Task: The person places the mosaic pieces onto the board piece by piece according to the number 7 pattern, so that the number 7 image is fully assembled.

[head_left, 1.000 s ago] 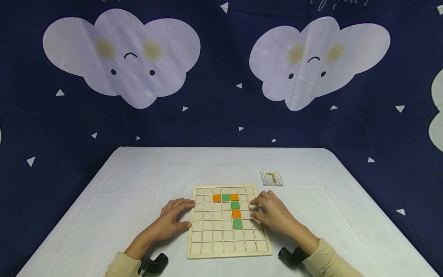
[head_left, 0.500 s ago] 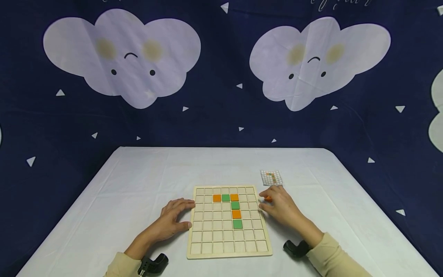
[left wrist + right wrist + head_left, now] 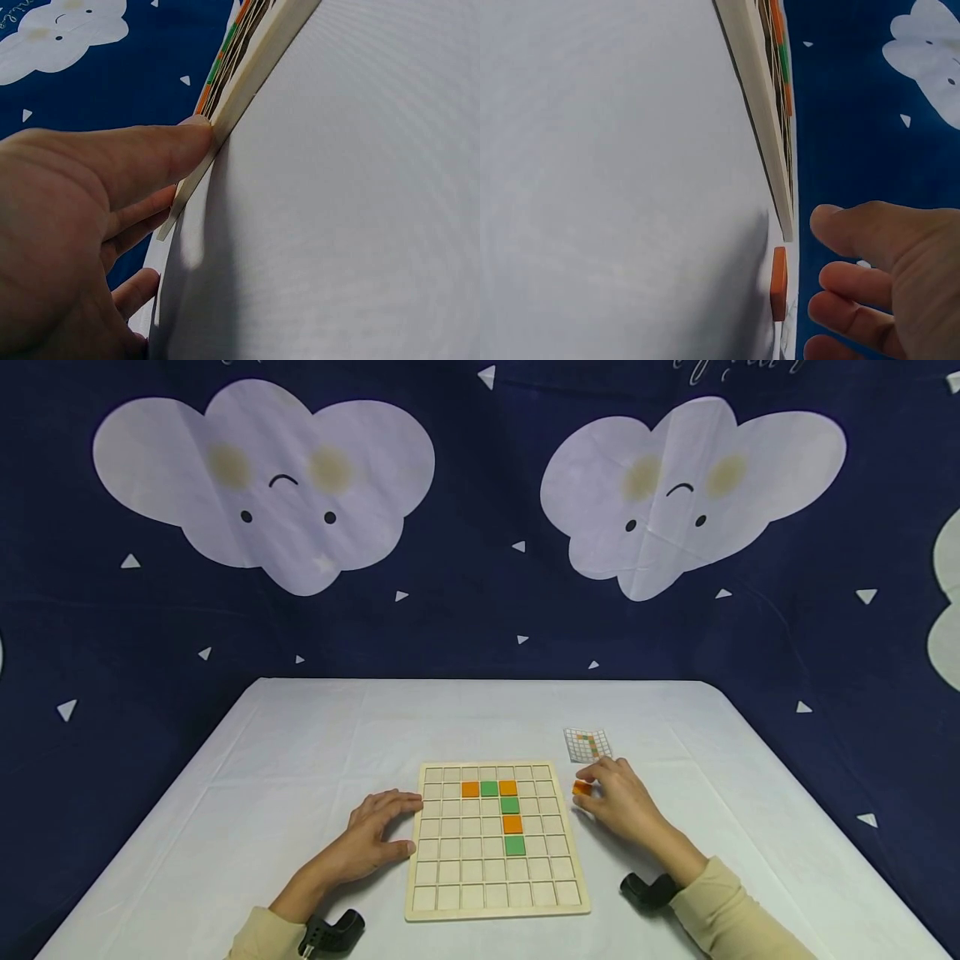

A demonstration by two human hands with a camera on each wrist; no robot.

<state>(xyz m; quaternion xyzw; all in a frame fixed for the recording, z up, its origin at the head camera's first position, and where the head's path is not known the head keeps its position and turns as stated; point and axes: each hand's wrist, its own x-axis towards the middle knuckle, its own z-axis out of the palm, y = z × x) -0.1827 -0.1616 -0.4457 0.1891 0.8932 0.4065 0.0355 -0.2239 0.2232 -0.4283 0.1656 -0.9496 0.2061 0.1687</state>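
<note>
My left hand [image 3: 378, 835] rests at the left edge of a square wooden grid board [image 3: 461, 896], thumb and fingers fairly straight against its rim. In the left wrist view, the thumb [image 3: 161, 157] touches the edge. Orange and green square tiles lie in the grid, among them a green tile [image 3: 489, 788] in the upper row and an orange tile [image 3: 512, 824] in the column below. Right of the board, a loose orange tile [image 3: 779, 285] is on the tablecloth. My right hand [image 3: 618, 797] hovers by it, thumb and fingers spread apart and holding nothing.
A small pattern card [image 3: 587, 744] showing a coloured grid lies beyond the right hand. A white cloth [image 3: 315, 735] covers the table. Black wrist devices, such as the right one [image 3: 648, 893], hang close to the tabletop. Behind stands a dark blue cloud-print curtain [image 3: 480, 610].
My right hand has moved right, off the board's right edge, to the loose orange tile, which now shows between thumb and fingers. The left hand and board have stayed still.
</note>
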